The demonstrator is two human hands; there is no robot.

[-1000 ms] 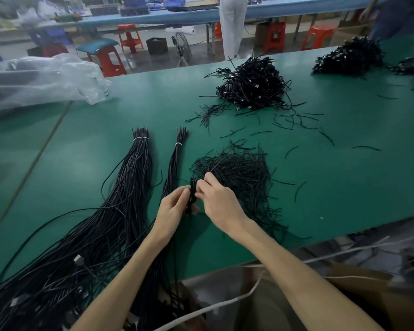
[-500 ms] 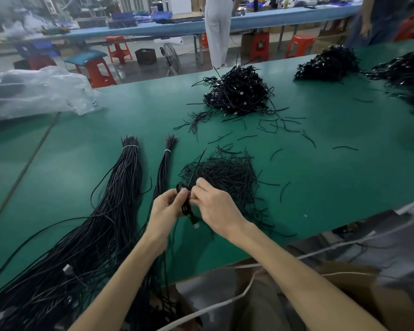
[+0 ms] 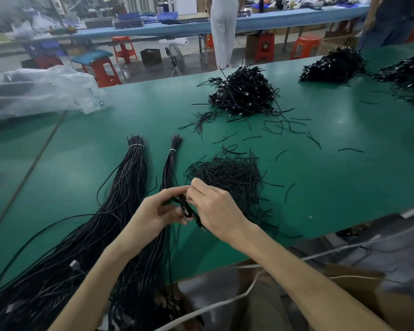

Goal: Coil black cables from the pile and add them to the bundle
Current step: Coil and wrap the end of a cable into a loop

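Note:
A small coiled black cable (image 3: 185,207) hangs between my two hands above the green table (image 3: 332,182). My left hand (image 3: 153,212) grips the coil from the left. My right hand (image 3: 216,209) pinches its top with thumb and fingertips. Just behind my hands lies a flat heap of short black ties (image 3: 227,175). Left of it run two long bunches of straight black cables, a thick one (image 3: 127,187) and a thin one (image 3: 169,170), each bound with a white tie near the far end. A pile of coiled cables (image 3: 243,95) sits farther back.
More black cable piles (image 3: 335,66) lie at the far right. A crumpled clear plastic bag (image 3: 38,91) covers the far left of the table. Loose ties are scattered mid-table. A person in white trousers (image 3: 222,29) stands beyond, among orange stools.
The coil between my hands has stayed in place while my fingers shift around it. My head has turned slightly, sliding the scene a little to the left.

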